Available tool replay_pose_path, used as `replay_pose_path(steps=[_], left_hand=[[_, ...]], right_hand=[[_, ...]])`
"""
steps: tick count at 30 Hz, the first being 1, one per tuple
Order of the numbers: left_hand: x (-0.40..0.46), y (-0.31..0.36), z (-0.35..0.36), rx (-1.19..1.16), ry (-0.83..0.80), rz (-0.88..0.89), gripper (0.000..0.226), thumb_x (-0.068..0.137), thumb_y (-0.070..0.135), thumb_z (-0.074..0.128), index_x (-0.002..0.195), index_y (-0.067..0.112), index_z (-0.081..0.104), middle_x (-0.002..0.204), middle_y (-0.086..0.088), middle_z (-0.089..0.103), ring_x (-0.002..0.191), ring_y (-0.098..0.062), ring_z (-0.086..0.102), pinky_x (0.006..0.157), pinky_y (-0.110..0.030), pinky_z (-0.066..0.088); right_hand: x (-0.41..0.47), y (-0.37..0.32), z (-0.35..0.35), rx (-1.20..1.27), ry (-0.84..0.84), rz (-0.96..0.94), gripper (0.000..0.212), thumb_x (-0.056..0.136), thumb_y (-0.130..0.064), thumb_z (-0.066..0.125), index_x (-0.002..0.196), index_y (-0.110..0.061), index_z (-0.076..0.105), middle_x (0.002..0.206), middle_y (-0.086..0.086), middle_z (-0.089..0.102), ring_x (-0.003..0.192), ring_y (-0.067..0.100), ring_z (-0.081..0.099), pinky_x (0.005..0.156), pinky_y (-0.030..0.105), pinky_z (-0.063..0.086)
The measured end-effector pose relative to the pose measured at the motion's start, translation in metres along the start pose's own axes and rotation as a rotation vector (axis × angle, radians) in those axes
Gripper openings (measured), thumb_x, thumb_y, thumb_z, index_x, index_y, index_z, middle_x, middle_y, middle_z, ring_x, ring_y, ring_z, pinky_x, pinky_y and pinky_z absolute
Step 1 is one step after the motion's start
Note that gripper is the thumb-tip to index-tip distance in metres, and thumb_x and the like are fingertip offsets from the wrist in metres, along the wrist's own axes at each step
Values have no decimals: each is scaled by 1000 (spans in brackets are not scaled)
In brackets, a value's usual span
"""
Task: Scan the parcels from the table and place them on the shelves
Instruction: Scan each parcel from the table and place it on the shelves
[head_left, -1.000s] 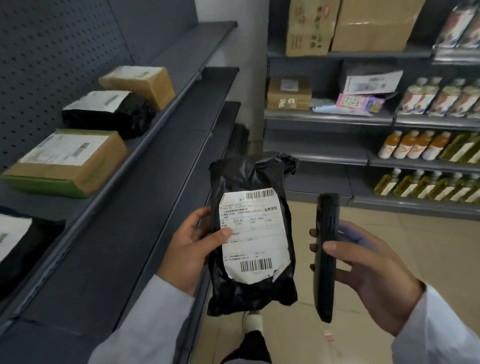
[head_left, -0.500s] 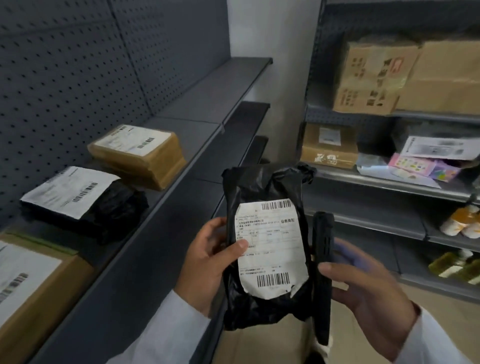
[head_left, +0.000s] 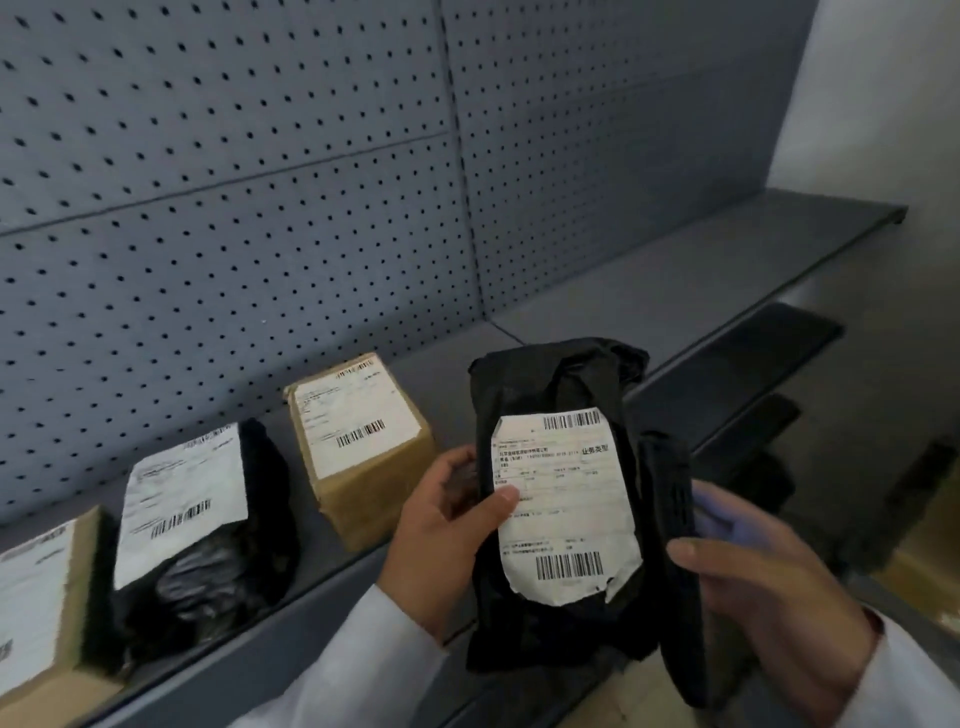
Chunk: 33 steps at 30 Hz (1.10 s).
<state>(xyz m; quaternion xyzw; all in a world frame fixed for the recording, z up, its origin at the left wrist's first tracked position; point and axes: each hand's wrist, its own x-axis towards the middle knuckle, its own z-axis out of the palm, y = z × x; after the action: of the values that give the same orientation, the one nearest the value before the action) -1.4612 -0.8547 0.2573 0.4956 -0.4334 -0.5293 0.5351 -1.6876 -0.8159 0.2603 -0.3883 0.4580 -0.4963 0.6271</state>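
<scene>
Two hands hold items at five o'clock: the left hand (head_left: 447, 540) grips a black bagged parcel (head_left: 556, 514), label up, while the right hand (head_left: 769, 608) clasps a dark scanner (head_left: 672, 561) just beside it. Three parcels (head_left: 358, 441) sit on the grey shelf (head_left: 675, 280) around eight o'clock.

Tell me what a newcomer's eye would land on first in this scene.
First, the black bag parcel with its white barcode label, held up at centre by the left hand, and the dark scanner gripped by the right hand just beside it. Next, the row on the grey shelf at left: a brown box, a black bagged parcel and another box against the pegboard.
</scene>
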Motion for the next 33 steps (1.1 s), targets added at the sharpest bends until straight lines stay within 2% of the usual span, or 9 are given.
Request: replay_pose_path(steps=[4,7,10,15,19,21,23,26,33], left_hand=[[30,-9,29,-8,157,18,39,87,-7,66,99,30,60,96,11,75,95,-11,71,84,-34,58],[46,-15,45,-2,233,-9,43,91,-2,63,101,39,58,105,15,71,106,-15,67,93,-42,56],[65,-16,54,62,307,3,44,91,2,63,97,45,56,103,19,68,106,-17,67,95,-45,55],[103,-4,57,137,411,-10,29,91,1,61,104,27,62,106,2,71,101,-22,69,93,-45,56],[130,9,57,182,457,-68,21,92,0,56,98,19,62,113,-7,71,100,-27,69,91,-45,57],[140,15,56,202,491,-78,21,91,-2,55,93,18,60,111,-9,70,99,-27,69,90,-44,57],[149,18,54,203,514,-96,25,90,-6,52,86,17,59,107,-10,69,95,-26,68,84,-37,58],[157,11,51,232,534,-170,22,91,-8,50,97,10,62,111,-10,69,92,-24,66,75,-30,55],[157,-2,51,308,572,-240,26,91,-7,52,113,-2,66,119,-15,68,107,-30,66,80,-29,53]], right_hand=[[61,-31,-20,-121,-169,46,101,22,-39,97,117,-15,72,113,11,75,100,32,73,87,47,53],[96,-46,-25,-210,-243,54,69,49,-17,86,116,-13,71,106,11,77,92,28,75,78,41,55],[126,-55,-27,-266,-270,67,49,61,-16,73,110,-16,75,104,10,78,94,25,72,83,43,52],[171,-68,-22,-296,-317,129,43,62,-22,73,103,-10,74,89,8,75,73,19,67,66,31,51],[204,-84,-11,-289,-365,218,6,79,-24,69,79,-19,74,80,5,66,69,19,54,65,31,44],[223,-88,-7,-323,-396,232,12,80,-27,70,72,-22,77,82,6,64,72,21,51,67,31,44],[238,-89,-1,-361,-423,249,8,80,-29,70,82,-23,76,85,7,64,74,21,51,69,32,44],[254,-87,8,-434,-435,280,15,83,-30,68,95,-22,70,82,6,65,70,21,54,68,30,44],[270,-74,19,-466,-400,328,22,81,-35,71,99,-22,69,101,9,54,80,21,49,70,29,43]])
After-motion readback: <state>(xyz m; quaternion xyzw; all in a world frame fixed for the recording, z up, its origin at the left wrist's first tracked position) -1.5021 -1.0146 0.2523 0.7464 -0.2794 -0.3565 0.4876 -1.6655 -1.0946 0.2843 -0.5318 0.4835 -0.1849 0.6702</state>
